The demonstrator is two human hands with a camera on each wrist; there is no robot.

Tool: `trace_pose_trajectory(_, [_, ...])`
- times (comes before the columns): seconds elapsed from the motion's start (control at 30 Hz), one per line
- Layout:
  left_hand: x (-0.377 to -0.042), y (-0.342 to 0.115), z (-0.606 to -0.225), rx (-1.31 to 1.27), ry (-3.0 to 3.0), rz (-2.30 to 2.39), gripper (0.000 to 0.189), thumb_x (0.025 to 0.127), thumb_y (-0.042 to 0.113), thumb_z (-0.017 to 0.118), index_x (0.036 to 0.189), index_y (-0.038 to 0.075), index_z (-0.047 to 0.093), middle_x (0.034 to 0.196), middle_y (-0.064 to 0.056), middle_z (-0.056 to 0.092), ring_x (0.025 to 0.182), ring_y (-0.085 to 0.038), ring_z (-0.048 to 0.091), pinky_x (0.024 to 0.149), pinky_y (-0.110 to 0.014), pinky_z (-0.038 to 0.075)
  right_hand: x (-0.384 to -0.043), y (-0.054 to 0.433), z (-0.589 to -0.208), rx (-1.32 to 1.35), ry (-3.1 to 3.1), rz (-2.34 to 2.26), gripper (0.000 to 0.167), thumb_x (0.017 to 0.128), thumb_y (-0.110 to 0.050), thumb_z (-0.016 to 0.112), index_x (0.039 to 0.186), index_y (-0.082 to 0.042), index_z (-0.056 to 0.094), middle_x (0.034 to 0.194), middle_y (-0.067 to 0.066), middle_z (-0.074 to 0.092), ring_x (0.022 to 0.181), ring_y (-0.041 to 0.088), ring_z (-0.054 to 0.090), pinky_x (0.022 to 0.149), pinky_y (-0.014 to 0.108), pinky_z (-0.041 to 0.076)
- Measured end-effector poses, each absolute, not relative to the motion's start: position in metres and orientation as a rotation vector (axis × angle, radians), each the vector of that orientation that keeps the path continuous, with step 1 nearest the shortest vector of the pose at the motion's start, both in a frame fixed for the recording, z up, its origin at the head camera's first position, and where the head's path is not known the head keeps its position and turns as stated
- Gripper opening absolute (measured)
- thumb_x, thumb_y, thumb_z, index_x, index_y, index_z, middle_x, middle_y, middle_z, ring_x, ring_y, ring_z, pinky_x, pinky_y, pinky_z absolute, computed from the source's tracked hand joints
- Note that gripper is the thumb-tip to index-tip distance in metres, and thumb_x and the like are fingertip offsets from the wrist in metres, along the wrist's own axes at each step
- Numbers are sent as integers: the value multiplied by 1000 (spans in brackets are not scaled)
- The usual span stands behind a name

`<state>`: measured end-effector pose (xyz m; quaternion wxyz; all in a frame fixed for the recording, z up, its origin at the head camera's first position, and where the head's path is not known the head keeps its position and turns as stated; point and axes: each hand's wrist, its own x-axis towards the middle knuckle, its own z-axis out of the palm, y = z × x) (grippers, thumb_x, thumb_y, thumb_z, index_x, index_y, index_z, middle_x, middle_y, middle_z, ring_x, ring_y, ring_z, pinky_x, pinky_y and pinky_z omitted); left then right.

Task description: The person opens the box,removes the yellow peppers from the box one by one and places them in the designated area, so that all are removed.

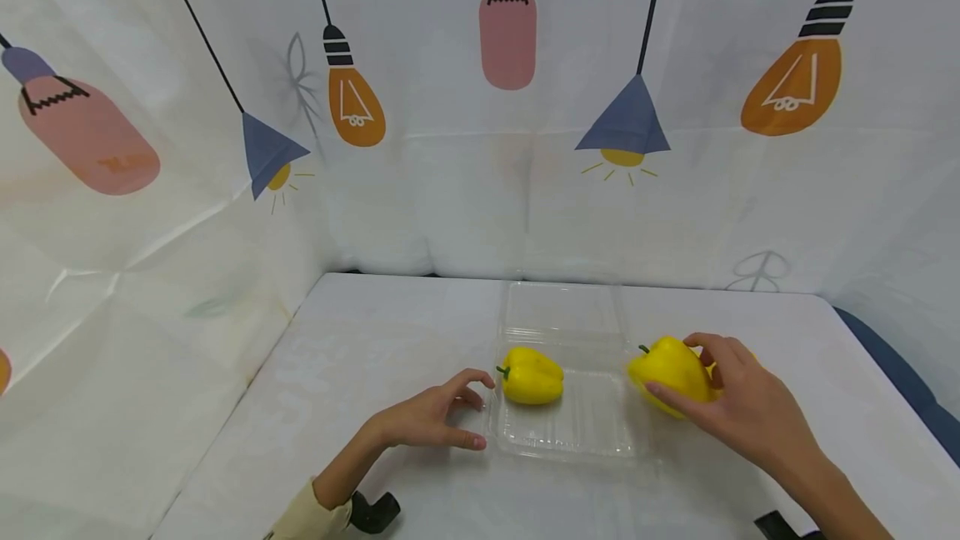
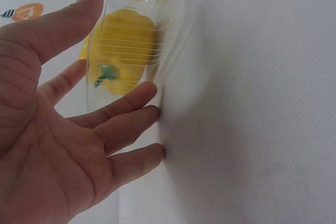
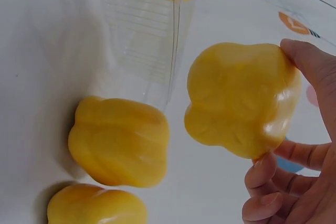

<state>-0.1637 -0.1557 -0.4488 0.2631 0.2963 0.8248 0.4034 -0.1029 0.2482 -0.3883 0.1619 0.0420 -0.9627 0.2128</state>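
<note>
My right hand (image 1: 757,411) pinches a yellow bell pepper (image 3: 236,98) between thumb and fingertips, raised above the table to the right of a clear plastic clamshell box (image 1: 596,427). Inside the box, at its left side, another yellow bell pepper (image 1: 534,377) lies with its green stem pointing left. My left hand (image 1: 423,417) is at the box's left wall, fingers loosely bent and spread, fingertips close to the wall and the table. Two more peppers, a nearer one (image 3: 121,142) and one partly cut off (image 3: 97,208), show below the held one in the right wrist view.
The box's lid (image 1: 561,307) lies folded back toward the far edge of the white table (image 1: 390,332). A white curtain (image 1: 450,190) printed with lamps hangs behind the table and along its left side. Something dark blue (image 1: 900,365) shows past the right edge.
</note>
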Motion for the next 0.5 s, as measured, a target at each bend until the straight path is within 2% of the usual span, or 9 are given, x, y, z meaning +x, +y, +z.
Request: trace_pose_trajectory(0.5, [-163,-155,-447,812,2244,1073,71,86,38,78,141,29,34,127,0,60,121,-17,52,105,-52,37,-91,266,-387,35,-2808,636,75,75,-61,78,121,-8,53,102,11,56,80,24,52,57,31,44])
